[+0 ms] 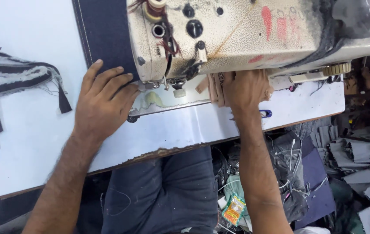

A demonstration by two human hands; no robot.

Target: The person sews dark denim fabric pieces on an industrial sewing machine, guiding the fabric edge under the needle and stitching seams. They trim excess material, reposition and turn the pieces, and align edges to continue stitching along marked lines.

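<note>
The left hand (102,102) lies flat, fingers spread, its tips pressing the near edge of a dark denim strip (104,32) with pale topstitching that runs away along the white tabletop (29,130). The right hand (246,90) reaches under the arm of the sewing machine (237,34), its fingers tucked against a small stack of tan patches (214,89); whether it grips them I cannot tell. The machine's cream body is chipped and grimy. Frayed denim scraps (24,78) lie far left.
</note>
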